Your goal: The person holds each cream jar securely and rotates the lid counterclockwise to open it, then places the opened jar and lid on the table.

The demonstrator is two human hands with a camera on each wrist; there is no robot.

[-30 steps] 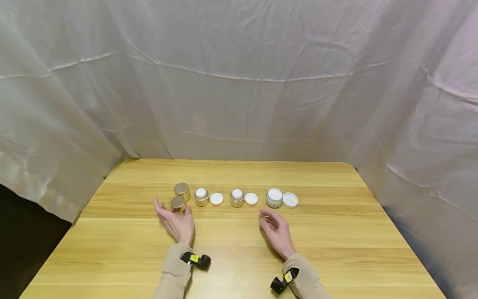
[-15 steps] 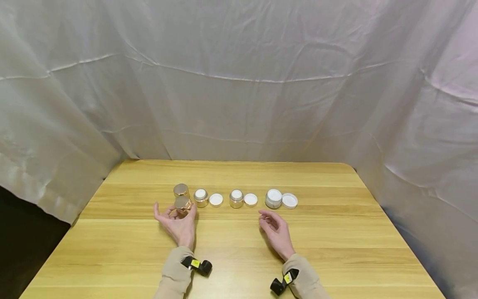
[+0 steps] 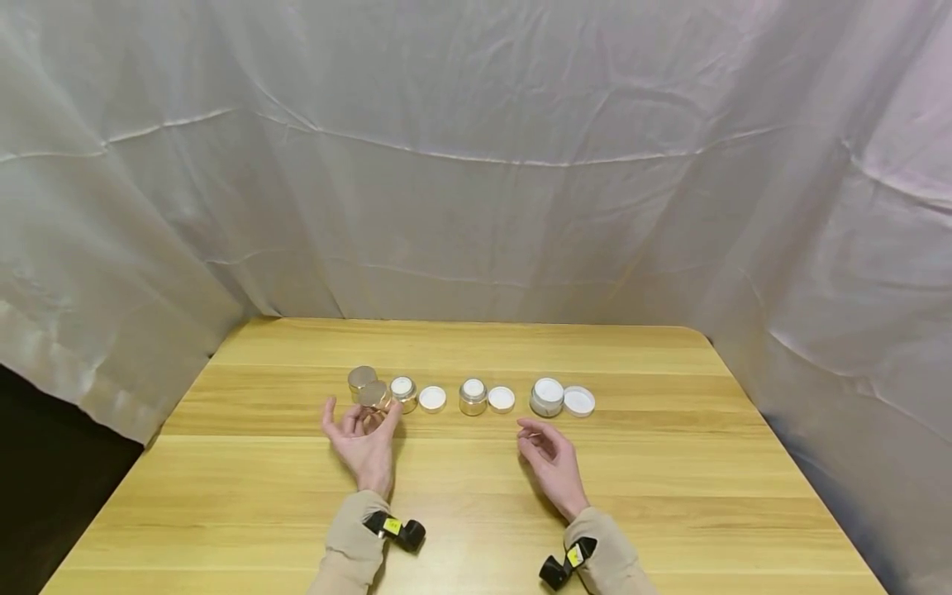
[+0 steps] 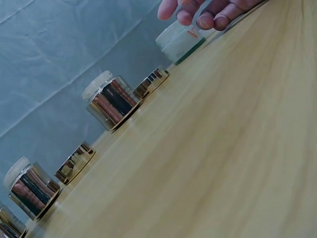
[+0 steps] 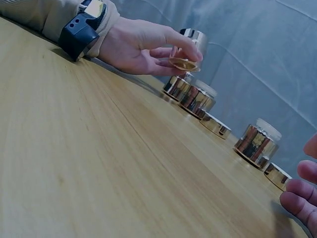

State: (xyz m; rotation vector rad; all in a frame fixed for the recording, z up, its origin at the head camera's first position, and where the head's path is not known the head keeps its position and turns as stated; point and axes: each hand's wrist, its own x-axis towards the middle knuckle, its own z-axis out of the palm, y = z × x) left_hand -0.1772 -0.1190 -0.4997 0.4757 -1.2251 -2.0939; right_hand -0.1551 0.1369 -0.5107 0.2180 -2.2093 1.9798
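In the head view my left hand [image 3: 364,454] grips a gold lidded jar [image 3: 374,393]. The right wrist view shows this jar raised off the table, its base tilted, between thumb and fingers. Just behind it stands another gold lidded jar [image 3: 361,377]. To its right is an uncapped gold jar [image 3: 404,403] with a white top, partly hidden by my thumb. My right hand [image 3: 554,467] holds nothing; its fingers hang loosely bent in front of an uncapped frosted glass jar [image 3: 546,402]. Its fingertips [image 4: 203,20] show in the left wrist view.
A lid [image 3: 433,399] lies white side up beside the first uncapped jar. A second uncapped gold jar [image 3: 473,403] has its own lid [image 3: 502,400] to the right. Another lid [image 3: 578,401] lies against the glass jar. Grey curtains [image 3: 476,207] surround the wooden table [image 3: 461,512].
My left hand has lifted the gold lidded jar and carried it to the right, towards the first uncapped jar. My right hand has stayed in place.
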